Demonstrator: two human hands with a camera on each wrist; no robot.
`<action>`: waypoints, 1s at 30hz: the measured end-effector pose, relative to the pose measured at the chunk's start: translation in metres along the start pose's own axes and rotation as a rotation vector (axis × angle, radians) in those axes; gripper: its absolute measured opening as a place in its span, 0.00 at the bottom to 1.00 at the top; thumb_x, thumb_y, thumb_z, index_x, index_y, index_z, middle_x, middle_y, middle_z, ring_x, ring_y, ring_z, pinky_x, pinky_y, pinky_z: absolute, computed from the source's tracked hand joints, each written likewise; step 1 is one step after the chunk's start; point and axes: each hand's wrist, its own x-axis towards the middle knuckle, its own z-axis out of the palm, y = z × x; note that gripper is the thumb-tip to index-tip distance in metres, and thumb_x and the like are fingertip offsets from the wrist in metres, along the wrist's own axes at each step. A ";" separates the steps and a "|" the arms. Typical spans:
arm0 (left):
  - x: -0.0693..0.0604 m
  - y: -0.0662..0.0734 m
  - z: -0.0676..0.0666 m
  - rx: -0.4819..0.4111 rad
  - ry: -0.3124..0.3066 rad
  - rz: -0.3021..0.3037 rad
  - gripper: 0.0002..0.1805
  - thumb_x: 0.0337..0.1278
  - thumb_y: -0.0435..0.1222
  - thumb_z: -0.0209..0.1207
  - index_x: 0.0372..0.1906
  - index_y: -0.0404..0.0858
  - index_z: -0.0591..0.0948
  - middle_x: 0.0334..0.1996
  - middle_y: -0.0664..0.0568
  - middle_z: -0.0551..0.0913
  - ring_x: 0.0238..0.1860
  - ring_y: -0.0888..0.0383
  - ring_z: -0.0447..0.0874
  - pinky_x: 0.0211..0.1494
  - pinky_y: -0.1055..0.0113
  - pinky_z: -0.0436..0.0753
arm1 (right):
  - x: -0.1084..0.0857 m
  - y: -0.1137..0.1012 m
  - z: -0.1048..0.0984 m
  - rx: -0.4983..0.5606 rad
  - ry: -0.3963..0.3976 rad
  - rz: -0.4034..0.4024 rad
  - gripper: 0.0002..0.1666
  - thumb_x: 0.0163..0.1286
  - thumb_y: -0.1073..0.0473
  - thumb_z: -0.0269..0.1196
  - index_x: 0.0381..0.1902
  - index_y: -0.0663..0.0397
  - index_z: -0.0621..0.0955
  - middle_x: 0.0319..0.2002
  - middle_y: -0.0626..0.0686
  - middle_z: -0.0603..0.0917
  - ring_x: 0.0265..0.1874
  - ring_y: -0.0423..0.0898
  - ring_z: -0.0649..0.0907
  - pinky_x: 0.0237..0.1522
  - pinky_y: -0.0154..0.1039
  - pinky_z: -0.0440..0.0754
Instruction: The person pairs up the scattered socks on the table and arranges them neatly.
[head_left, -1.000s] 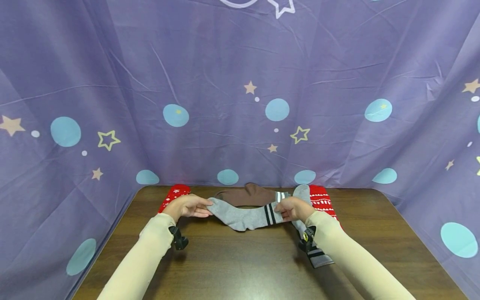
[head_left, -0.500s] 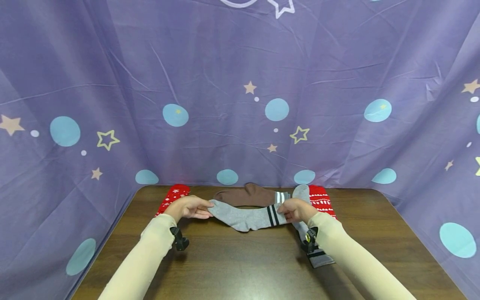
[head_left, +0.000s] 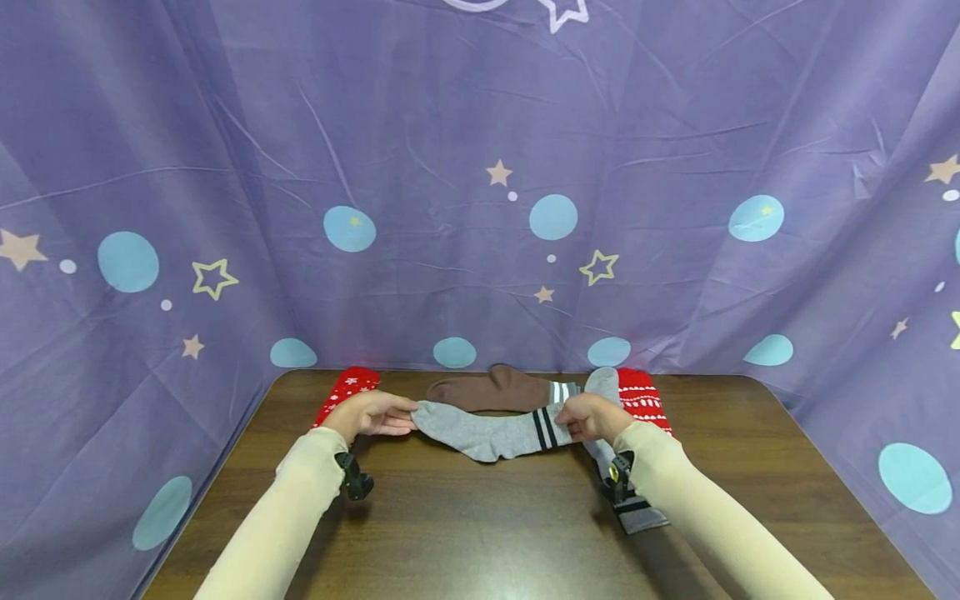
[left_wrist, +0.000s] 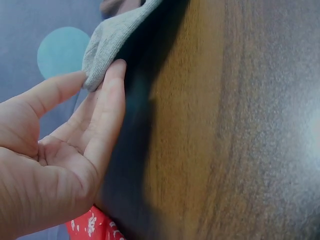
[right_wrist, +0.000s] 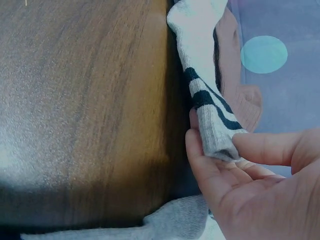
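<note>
A grey sock (head_left: 480,433) with two black stripes near its cuff is stretched sideways between both hands, over the table. My left hand (head_left: 372,414) pinches its toe end between thumb and fingers; the left wrist view shows that grey toe (left_wrist: 107,47) at the fingertips. At the cuff, my right hand (head_left: 592,418) pinches the edge, with the thumb on one face and fingers behind, as the right wrist view shows. Just behind the held sock lies a brown sock (head_left: 487,391) with white stripes at its cuff. A second grey striped sock (head_left: 602,383) lies partly under my right hand and wrist.
A red sock with white snowflakes (head_left: 352,386) lies at the back left, partly hidden by my left hand. Another red patterned sock (head_left: 642,398) is at the back right. The wooden table (head_left: 465,525) ends against a purple curtain (head_left: 450,208).
Both hands keep their pinch on the grey sock. Over the last second the sock's cuff end has shifted slightly right, and the left hand has lately drifted slightly left.
</note>
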 end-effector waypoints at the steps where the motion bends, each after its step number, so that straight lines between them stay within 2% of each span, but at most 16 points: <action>1: 0.000 0.000 -0.001 0.001 -0.003 -0.003 0.04 0.72 0.32 0.56 0.42 0.36 0.80 0.32 0.50 0.86 0.34 0.59 0.89 0.48 0.65 0.90 | 0.003 0.001 -0.001 0.003 0.005 0.002 0.04 0.72 0.72 0.49 0.41 0.60 0.70 0.36 0.51 0.78 0.42 0.46 0.79 0.66 0.47 0.76; 9: 0.001 -0.003 -0.005 0.026 0.009 -0.022 0.04 0.72 0.30 0.57 0.42 0.34 0.80 0.29 0.50 0.87 0.32 0.60 0.89 0.46 0.67 0.90 | 0.025 0.008 -0.010 0.022 -0.003 0.005 0.05 0.70 0.73 0.50 0.38 0.60 0.71 0.32 0.51 0.79 0.37 0.46 0.80 0.62 0.47 0.78; 15: 0.000 -0.003 -0.005 0.063 0.025 -0.031 0.05 0.71 0.30 0.57 0.45 0.31 0.79 0.27 0.50 0.87 0.31 0.60 0.89 0.44 0.67 0.90 | 0.024 0.007 -0.009 0.021 0.043 0.007 0.06 0.69 0.73 0.53 0.43 0.66 0.72 0.36 0.55 0.81 0.44 0.50 0.82 0.68 0.53 0.77; 18: 0.000 -0.003 -0.003 0.072 0.029 -0.037 0.06 0.71 0.30 0.57 0.46 0.30 0.78 0.27 0.49 0.87 0.30 0.60 0.89 0.43 0.68 0.90 | 0.075 0.030 -0.029 0.013 0.062 0.017 0.14 0.68 0.73 0.56 0.51 0.70 0.72 0.44 0.62 0.84 0.50 0.55 0.84 0.65 0.55 0.79; 22: 0.000 -0.004 -0.002 0.067 0.037 -0.041 0.04 0.71 0.30 0.57 0.43 0.31 0.79 0.27 0.50 0.87 0.30 0.61 0.89 0.42 0.69 0.90 | 0.153 0.065 -0.061 0.020 0.052 0.011 0.20 0.62 0.71 0.65 0.51 0.70 0.74 0.44 0.63 0.87 0.45 0.55 0.87 0.51 0.52 0.87; 25: 0.000 -0.004 -0.002 0.067 0.041 -0.037 0.04 0.72 0.30 0.57 0.41 0.32 0.80 0.27 0.50 0.87 0.30 0.61 0.89 0.41 0.69 0.90 | 0.163 0.071 -0.066 -0.001 0.056 -0.016 0.18 0.60 0.70 0.67 0.47 0.67 0.76 0.41 0.61 0.87 0.42 0.53 0.87 0.47 0.49 0.88; 28: 0.000 -0.003 -0.001 0.070 0.056 -0.033 0.04 0.71 0.30 0.58 0.40 0.33 0.82 0.27 0.51 0.87 0.29 0.62 0.89 0.41 0.69 0.90 | 0.168 0.074 -0.066 -0.044 0.081 -0.037 0.17 0.64 0.68 0.66 0.49 0.68 0.76 0.46 0.62 0.86 0.47 0.55 0.87 0.53 0.51 0.87; 30: 0.000 -0.002 -0.001 0.077 0.060 -0.029 0.04 0.71 0.30 0.58 0.39 0.33 0.82 0.27 0.51 0.87 0.29 0.62 0.89 0.41 0.69 0.90 | 0.168 0.073 -0.067 -0.067 0.097 -0.043 0.15 0.62 0.67 0.67 0.46 0.66 0.78 0.45 0.62 0.86 0.46 0.55 0.87 0.52 0.51 0.88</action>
